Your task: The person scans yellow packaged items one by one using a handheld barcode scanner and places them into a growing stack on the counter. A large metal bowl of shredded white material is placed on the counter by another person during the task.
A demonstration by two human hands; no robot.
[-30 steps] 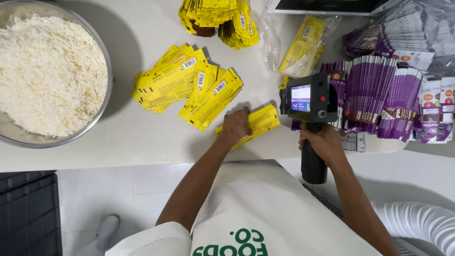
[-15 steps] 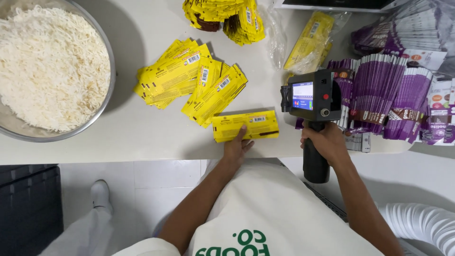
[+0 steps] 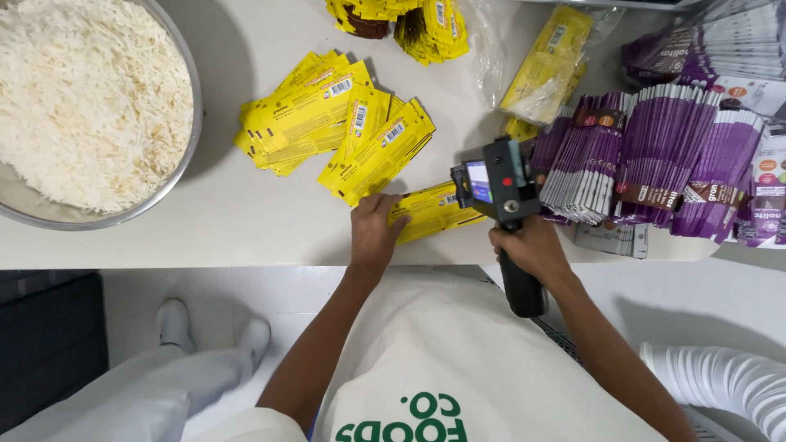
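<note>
My left hand (image 3: 375, 232) presses flat on the left end of a yellow pouch (image 3: 427, 213) lying near the front edge of the white table (image 3: 246, 237). My right hand (image 3: 532, 247) grips the black handle of a handheld printer gun (image 3: 499, 184), whose head with a small blue screen sits over the pouch's right end. A fanned heap of yellow pouches (image 3: 336, 123) lies just behind my left hand.
A big metal bowl of white rice (image 3: 82, 106) fills the left of the table. Rows of purple pouches (image 3: 647, 155) stand at the right. More yellow pouches (image 3: 401, 20) and a clear bag of them (image 3: 544, 65) lie at the back. Stacked white cups (image 3: 729, 381) sit at the lower right.
The printer gun has moved left onto the pouch's right end. My left hand has come forward from the table edge onto the pouch, which now lies tilted.
</note>
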